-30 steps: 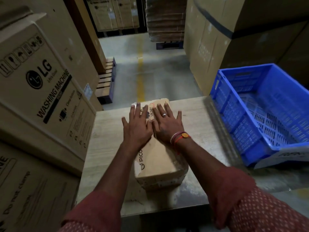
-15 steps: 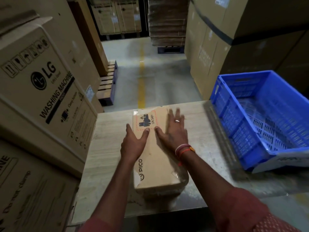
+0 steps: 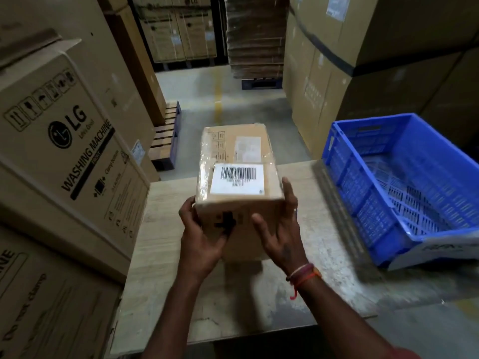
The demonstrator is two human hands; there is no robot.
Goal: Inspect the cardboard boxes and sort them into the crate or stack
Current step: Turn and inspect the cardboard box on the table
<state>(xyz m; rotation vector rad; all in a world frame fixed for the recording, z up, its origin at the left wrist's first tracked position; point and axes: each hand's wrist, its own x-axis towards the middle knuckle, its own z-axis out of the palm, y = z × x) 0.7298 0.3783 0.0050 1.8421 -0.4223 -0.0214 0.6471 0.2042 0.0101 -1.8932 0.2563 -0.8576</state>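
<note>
A small brown cardboard box (image 3: 237, 161) wrapped in clear tape is lifted off the table and tipped, so its face with a white barcode label points up at me. My left hand (image 3: 201, 235) grips its near left corner, thumb on the near face. My right hand (image 3: 281, 229) holds the near right side, fingers up along the edge and thumb on the near face. The blue plastic crate (image 3: 363, 203) sits tilted at the right, with nothing visible inside.
The pale wooden table (image 3: 259, 294) lies under the box. Big LG washing machine cartons (image 3: 64, 156) stand close on the left. Tall brown cartons (image 3: 363, 73) rise behind the crate. A wooden pallet (image 3: 166, 136) and a concrete aisle with a yellow line lie beyond.
The box lay flat on the table under both flat hands. Now both hands have taken hold of it, raised it and turned it so the barcode face shows.
</note>
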